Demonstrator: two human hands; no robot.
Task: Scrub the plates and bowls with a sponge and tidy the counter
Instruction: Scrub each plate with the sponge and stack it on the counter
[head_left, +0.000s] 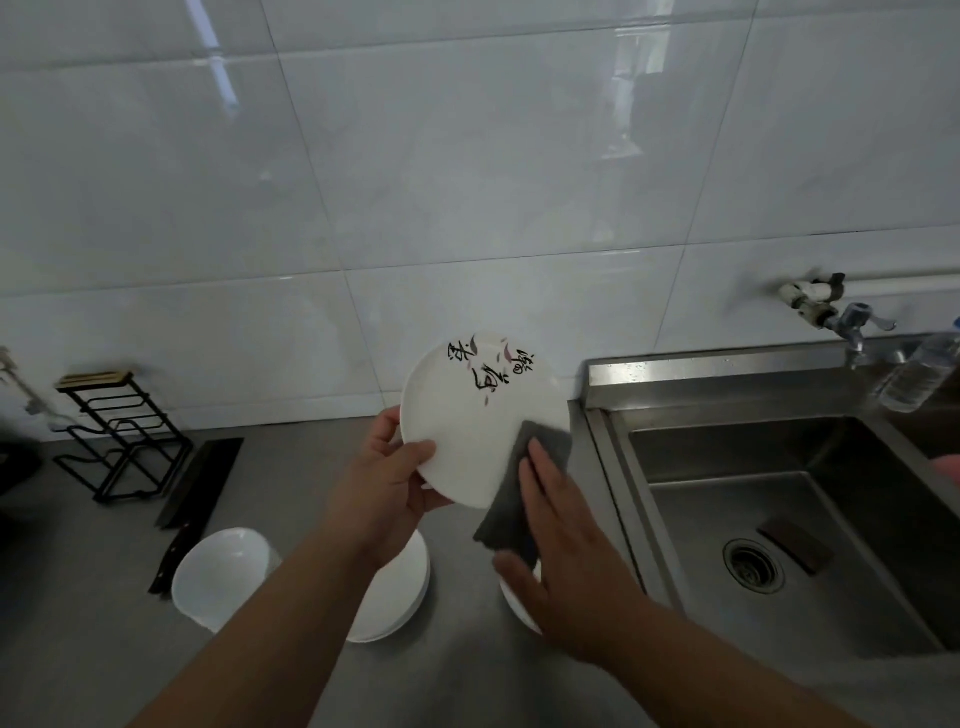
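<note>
My left hand (387, 478) grips the left rim of a white plate (467, 410) with black writing, holding it tilted up above the counter. My right hand (561, 551) presses a dark grey sponge (511, 499) flat against the plate's lower right edge, fingers straight on top of it. Below my arms on the grey counter (78, 649) sit a white bowl (221, 574), a stack of white plates (395, 592) partly hidden by my left forearm, and another white dish (519, 603) mostly hidden under my right hand.
A steel sink (779, 519) with a drain lies to the right, a tap (852, 325) and a clear bottle (919, 374) at its back. At left stand a black wire rack (122, 441), a dark board (202, 480) and a knife (171, 558).
</note>
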